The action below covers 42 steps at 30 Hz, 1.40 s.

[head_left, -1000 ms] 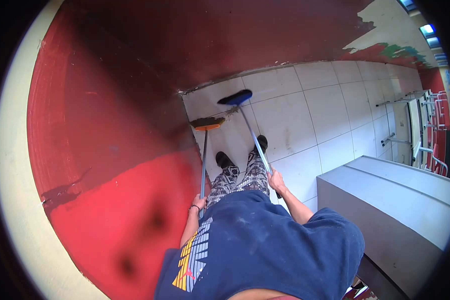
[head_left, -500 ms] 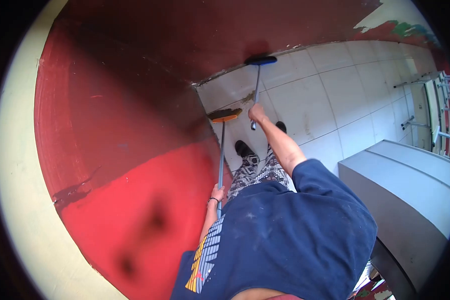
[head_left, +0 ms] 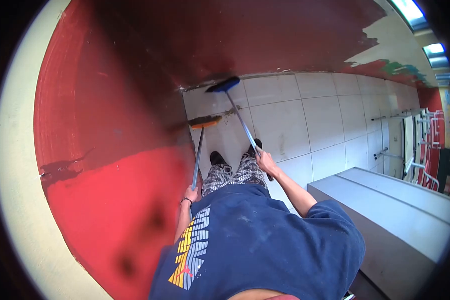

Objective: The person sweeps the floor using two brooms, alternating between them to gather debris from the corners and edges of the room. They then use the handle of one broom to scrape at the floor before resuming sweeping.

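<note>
In the head view, my left hand [head_left: 191, 194] is closed round the grey handle of an orange broom [head_left: 199, 155]. Its bristles rest on the tiles beside the left wall. My right hand [head_left: 266, 162] grips the metal handle of a blue broom [head_left: 230, 84] whose dark bristles lie at the foot of the far wall, close to the corner. Brown dirt [head_left: 230, 111] is on the floor between the two broom heads. Both handles slant away from me, and my shoes [head_left: 218, 158] stand just behind the orange broom head.
Red and maroon painted walls [head_left: 120, 195] meet at the corner ahead and left. A grey metal cabinet [head_left: 380, 200] stands close on my right. Beyond it are tables or chairs with metal legs [head_left: 392, 152]. White tiles [head_left: 322, 115] stretch to the right.
My right hand has drawn back toward my body, and the blue broom head has shifted left along the wall toward the corner. The orange broom stays nearly in place; the view has tilted.
</note>
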Available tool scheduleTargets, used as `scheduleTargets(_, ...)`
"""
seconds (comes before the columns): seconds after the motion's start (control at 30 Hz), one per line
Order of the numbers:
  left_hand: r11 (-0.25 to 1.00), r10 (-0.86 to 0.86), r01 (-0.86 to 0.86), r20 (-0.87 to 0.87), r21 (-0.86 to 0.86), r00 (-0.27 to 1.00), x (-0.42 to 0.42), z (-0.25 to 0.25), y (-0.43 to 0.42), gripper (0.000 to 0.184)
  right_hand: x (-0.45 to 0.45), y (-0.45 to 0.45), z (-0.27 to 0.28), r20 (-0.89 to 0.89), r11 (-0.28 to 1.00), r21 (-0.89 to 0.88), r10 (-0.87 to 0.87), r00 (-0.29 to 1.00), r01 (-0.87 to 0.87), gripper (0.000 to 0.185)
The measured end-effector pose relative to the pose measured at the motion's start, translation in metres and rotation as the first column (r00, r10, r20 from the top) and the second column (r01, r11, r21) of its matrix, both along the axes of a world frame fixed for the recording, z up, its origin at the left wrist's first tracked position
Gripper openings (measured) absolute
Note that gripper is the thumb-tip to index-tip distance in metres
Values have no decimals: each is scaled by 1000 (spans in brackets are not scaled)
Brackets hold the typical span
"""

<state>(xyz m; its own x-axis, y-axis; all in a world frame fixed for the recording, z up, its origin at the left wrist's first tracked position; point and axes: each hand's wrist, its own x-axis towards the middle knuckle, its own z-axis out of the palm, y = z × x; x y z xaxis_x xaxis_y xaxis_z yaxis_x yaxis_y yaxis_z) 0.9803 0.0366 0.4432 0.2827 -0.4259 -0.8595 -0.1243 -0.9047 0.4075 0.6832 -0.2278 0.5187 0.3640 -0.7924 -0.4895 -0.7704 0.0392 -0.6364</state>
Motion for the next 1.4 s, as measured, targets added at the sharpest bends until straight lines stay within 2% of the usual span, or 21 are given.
scheduleTargets(0.07,998,52,-53,-21,-32,998,-1,-4,7,29,26,-29,-3,-67,997,35,71,995,-69,35)
scheduleTargets(0.17,989,142,-136,-111,59,984,-7,35,-10,35,39,-57,-107,-105,989,2,144,984,-145,36)
scheduleTargets(0.2,976,207,-193,-146,103,967,-10,50,-20,36,45,-67,-127,-231,984,80,172,958,-158,33)
scheduleTargets(0.3,980,174,-162,-100,113,980,-18,69,-42,35,52,-74,-188,-295,986,118,145,945,-115,29)
scheduleTargets(0.37,978,141,-128,-67,165,988,-19,72,-53,42,48,-48,-192,-295,973,206,165,941,-106,28)
scheduleTargets(0.43,994,91,-94,43,64,995,-23,77,-76,51,28,-22,-175,-278,969,243,106,955,-37,27)
scheduleTargets(0.5,998,-36,31,105,51,994,-22,70,-98,59,-9,7,-150,-259,955,267,198,945,-127,28)
scheduleTargets(0.57,983,-136,118,128,138,982,-15,67,-141,58,-35,16,-100,-220,952,284,179,959,-113,32)
scheduleTargets(0.63,954,-301,290,285,82,910,-7,20,-160,58,-71,25,-76,-169,960,258,158,973,-110,38)
scheduleTargets(0.8,932,-363,353,277,86,890,-26,-34,-238,58,-121,18,10,-201,950,310,83,976,-17,43)
scheduleTargets(0.9,915,-385,339,226,217,895,-50,-72,-253,58,-122,-6,16,-203,956,287,-5,979,64,43)
scheduleTargets(0.97,973,-176,159,93,168,980,-63,-87,-247,60,-100,-34,-7,-182,972,216,-57,982,96,42)
scheduleTargets(1.0,952,-276,242,178,188,945,-80,-73,-238,60,-100,-45,-34,-143,987,127,-79,987,98,42)
scheduleTargets(1.07,953,-297,280,186,113,937,-103,-57,-197,59,-77,-76,-69,-84,986,28,-160,984,163,39)
scheduleTargets(1.1,963,-197,194,-3,185,980,-111,-34,-182,58,-64,-93,-82,-64,987,19,-160,985,161,36)
scheduleTargets(1.13,927,-371,357,148,114,917,-120,-30,-152,58,-47,-109,-93,-39,986,13,-164,986,165,35)
scheduleTargets(1.17,912,-407,391,154,124,900,-135,-14,-128,58,-29,-120,-104,-31,972,106,-209,977,211,32)
scheduleTargets(1.2,909,-402,380,112,172,909,-143,14,-114,58,-8,-124,-117,-34,944,204,-257,966,259,31)
scheduleTargets(1.23,931,-271,262,-1,253,963,-158,26,-95,58,1,-127,-138,-18,941,220,-260,966,257,31)
scheduleTargets(1.33,917,-324,288,95,275,941,-197,60,-59,58,1,-112,-184,-95,976,151,-146,985,159,30)
scheduleTargets(1.4,951,-193,157,115,266,974,-203,78,-55,57,-7,-104,-182,-192,967,224,-80,978,123,28)
